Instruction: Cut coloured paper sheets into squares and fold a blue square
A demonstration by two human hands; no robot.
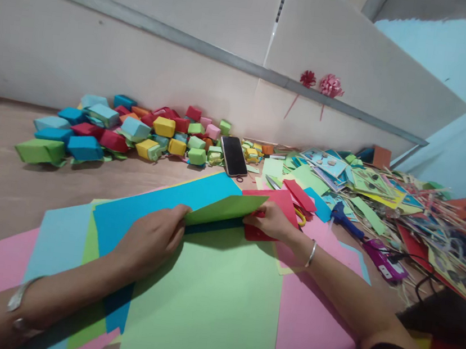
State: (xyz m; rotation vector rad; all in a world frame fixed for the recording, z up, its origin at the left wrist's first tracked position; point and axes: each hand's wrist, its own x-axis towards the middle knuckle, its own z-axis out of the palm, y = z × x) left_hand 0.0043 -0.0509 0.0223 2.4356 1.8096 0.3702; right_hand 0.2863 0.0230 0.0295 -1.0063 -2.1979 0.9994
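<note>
A strip of green paper (pixel 224 206) is raised between my two hands, tilted over the coloured sheets. My left hand (pixel 157 236) is closed on its left end. At its right end, my right hand (pixel 272 220) grips it with the fingers closed. Below lie a large light green sheet (pixel 209 302) and a blue sheet (pixel 129 224). Red paper (pixel 286 204) lies under and around my right hand. Scissors with yellow handles (pixel 300 218) lie partly covered just past that hand.
Several folded paper boxes (pixel 87 148) are heaped at the back left. A phone (pixel 234 156) lies behind the sheets. A blue glue gun (pixel 346 221), a purple power strip (pixel 384 260) and piled paper cards (pixel 367 185) are at the right. Pink sheets (pixel 308 319) spread underneath.
</note>
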